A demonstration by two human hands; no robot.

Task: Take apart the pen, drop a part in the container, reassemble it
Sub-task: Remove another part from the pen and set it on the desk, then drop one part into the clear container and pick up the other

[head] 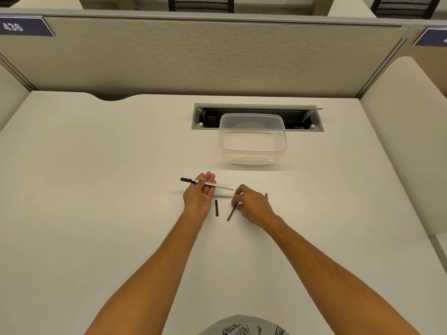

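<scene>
My left hand [198,195] lies palm up on the white desk and holds the white pen barrel [219,186], whose black end sticks out to the left. My right hand [251,204] pinches a thin black rod-shaped pen part [231,214] that slants down to the desk. A short black pen piece [217,208] lies between my hands. Another small black piece [266,196] shows just behind my right hand. The clear plastic container [252,139] stands beyond both hands; I see nothing inside it.
A recessed cable tray [302,117] with an open flap sits in the desk behind the container. Beige partition walls [193,56] enclose the desk at the back and both sides.
</scene>
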